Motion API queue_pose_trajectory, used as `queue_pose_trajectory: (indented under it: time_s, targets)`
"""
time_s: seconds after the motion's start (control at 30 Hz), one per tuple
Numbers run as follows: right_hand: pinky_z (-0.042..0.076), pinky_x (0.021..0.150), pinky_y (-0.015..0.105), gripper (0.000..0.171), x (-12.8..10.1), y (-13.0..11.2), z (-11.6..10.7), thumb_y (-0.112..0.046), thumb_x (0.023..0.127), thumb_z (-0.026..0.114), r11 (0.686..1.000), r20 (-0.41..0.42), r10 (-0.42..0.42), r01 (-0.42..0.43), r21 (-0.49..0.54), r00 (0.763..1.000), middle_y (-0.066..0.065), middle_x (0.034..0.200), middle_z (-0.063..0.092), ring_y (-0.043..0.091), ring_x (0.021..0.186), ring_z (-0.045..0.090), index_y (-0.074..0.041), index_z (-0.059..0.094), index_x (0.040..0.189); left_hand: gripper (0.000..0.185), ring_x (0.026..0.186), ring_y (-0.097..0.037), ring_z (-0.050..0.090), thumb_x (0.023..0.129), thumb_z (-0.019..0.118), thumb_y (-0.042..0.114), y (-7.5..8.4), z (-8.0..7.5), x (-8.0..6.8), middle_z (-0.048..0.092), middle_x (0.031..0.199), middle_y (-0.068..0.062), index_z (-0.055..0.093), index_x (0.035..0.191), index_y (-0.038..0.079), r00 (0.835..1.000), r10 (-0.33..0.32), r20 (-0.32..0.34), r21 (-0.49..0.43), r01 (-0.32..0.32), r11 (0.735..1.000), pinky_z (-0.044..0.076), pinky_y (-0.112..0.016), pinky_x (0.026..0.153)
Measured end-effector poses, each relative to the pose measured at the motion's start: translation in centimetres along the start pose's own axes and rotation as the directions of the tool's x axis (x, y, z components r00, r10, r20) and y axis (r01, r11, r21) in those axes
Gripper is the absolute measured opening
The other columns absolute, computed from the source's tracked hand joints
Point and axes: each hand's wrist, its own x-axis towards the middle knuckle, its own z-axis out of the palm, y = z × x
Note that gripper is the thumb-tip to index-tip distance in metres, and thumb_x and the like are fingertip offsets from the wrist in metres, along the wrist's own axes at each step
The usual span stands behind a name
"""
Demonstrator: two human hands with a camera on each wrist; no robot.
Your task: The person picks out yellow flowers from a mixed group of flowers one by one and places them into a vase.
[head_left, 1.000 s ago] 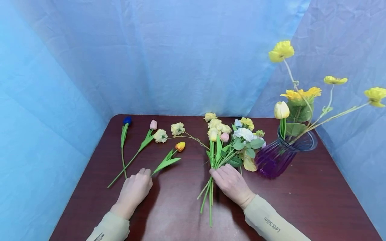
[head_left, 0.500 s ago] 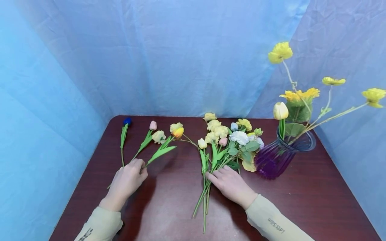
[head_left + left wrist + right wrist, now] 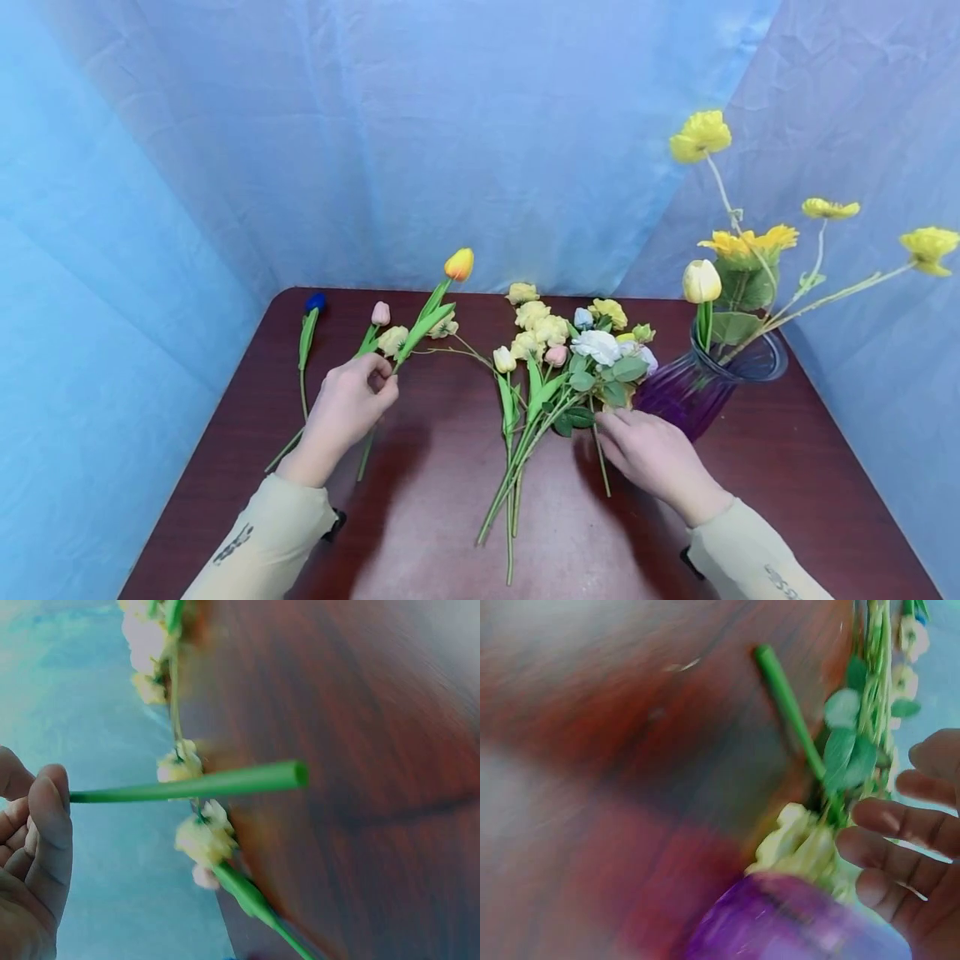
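Observation:
My left hand (image 3: 381, 385) pinches the green stem of an orange tulip (image 3: 459, 264) and holds it tilted up off the table. In the left wrist view the stem (image 3: 187, 786) runs out from my fingers (image 3: 46, 817) above blurred cream blossoms. My right hand (image 3: 626, 433) lies with relaxed fingers at the right side of a mixed bunch (image 3: 558, 354) of yellow, white and pink flowers, touching a thin stem beside a purple glass vase (image 3: 678, 396). The right wrist view shows the fingers (image 3: 900, 847) spread by leaves (image 3: 847, 746) and the vase (image 3: 795, 922).
A blue flower (image 3: 316, 301), a pink tulip (image 3: 381, 313) and cream blossoms (image 3: 393, 340) lie at the back left of the dark red table (image 3: 442, 517). The vase holds tall yellow flowers (image 3: 701, 135) and a pale tulip (image 3: 701, 281). Blue cloth (image 3: 450, 125) surrounds the table.
My left hand has picked the orange tulip off the table and raised it. My right hand has slid from the bunch's stems to the right, toward the vase.

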Motion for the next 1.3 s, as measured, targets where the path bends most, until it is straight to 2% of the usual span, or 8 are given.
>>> queue_pose_trajectory:
  time_s: [0.2,0.6,0.7,0.77,0.87,0.93,1.0,1.3]
  targets:
    - [0.049,0.056,0.041,0.012,-3.0,1.8,-1.1,-0.025,0.089,0.078,0.954,0.235,0.261,-0.288,0.087,0.936,-0.009,0.076,0.064,0.015,0.064,0.062,-0.020,0.067,0.090,0.006,0.047,-0.012,0.063,0.093,0.067,0.013,1.7,0.3,1.1,0.067,0.075,-0.001,0.062,0.095,0.012,0.994,-0.081,0.078,-0.183,0.094,0.979,0.055,-0.031,0.052]
    - [0.046,0.061,0.046,0.073,-5.9,6.9,-3.7,-0.071,0.090,0.061,0.664,0.527,0.638,-0.748,-0.008,0.561,0.018,0.079,0.058,0.035,0.071,0.060,0.001,0.051,0.095,0.005,0.051,-0.021,0.069,0.093,0.064,0.011,4.7,0.6,3.4,0.070,0.071,-0.009,0.059,0.095,0.009,0.991,-0.037,0.132,-0.414,0.089,0.906,0.059,-0.042,0.059]
    - [0.048,0.074,0.062,0.092,-5.9,7.6,-3.6,-0.066,0.088,0.068,0.629,0.462,0.665,-0.773,0.076,0.586,0.037,0.107,0.054,0.053,0.095,0.059,0.013,0.038,0.124,0.004,0.052,-0.023,0.069,0.092,0.063,0.008,5.7,0.7,4.2,0.069,0.074,-0.012,0.059,0.093,0.006,0.993,0.005,0.121,-0.480,0.054,0.875,0.051,-0.029,0.097]
    - [0.045,0.085,0.066,0.100,-5.9,7.9,-3.2,-0.056,0.088,0.075,0.616,0.395,0.658,-0.760,0.206,0.641,0.043,0.124,0.045,0.057,0.111,0.052,0.015,0.025,0.138,0.004,0.053,-0.025,0.070,0.093,0.063,0.008,6.4,0.8,4.7,0.069,0.075,-0.013,0.059,0.093,0.006,0.993,0.024,0.118,-0.521,0.041,0.852,0.007,-0.024,0.121]
    - [0.041,0.095,0.065,0.098,-5.8,8.1,-2.6,-0.040,0.089,0.080,0.583,0.319,0.642,-0.714,0.388,0.697,0.038,0.134,0.042,0.052,0.123,0.047,0.010,0.018,0.146,0.005,0.057,-0.027,0.072,0.094,0.064,0.009,7.9,1.1,5.4,0.069,0.083,-0.013,0.060,0.094,0.006,0.988,0.038,0.149,-0.604,0.060,0.795,0.017,-0.021,0.120]
    - [0.041,0.096,0.062,0.098,-5.8,8.1,-2.4,-0.038,0.089,0.081,0.548,0.311,0.652,-0.714,0.436,0.691,0.036,0.138,0.042,0.051,0.127,0.047,0.007,0.016,0.147,0.005,0.059,-0.029,0.072,0.095,0.064,0.008,9.0,1.4,5.8,0.067,0.088,-0.015,0.060,0.095,0.005,0.983,0.039,0.177,-0.661,0.089,0.745,0.060,-0.027,0.075]
    - [0.042,0.095,0.061,0.097,-5.8,8.0,-2.4,-0.039,0.089,0.081,0.524,0.319,0.666,-0.728,0.442,0.674,0.035,0.137,0.044,0.050,0.126,0.049,0.005,0.015,0.146,0.006,0.060,-0.030,0.072,0.095,0.064,0.007,10.2,1.7,6.2,0.067,0.091,-0.017,0.061,0.097,0.002,0.977,0.047,0.207,-0.710,0.117,0.695,0.061,-0.048,0.063]
    - [0.042,0.093,0.062,0.098,-5.4,8.1,-2.5,-0.042,0.088,0.081,0.546,0.318,0.670,-0.735,0.402,0.671,0.038,0.130,0.046,0.052,0.118,0.050,0.007,0.016,0.142,0.007,0.066,-0.033,0.074,0.097,0.063,0.006,15.1,3.4,7.6,0.068,0.092,-0.021,0.060,0.100,0.000,0.957,0.141,0.254,-0.801,0.126,0.585,0.062,-0.047,0.068]
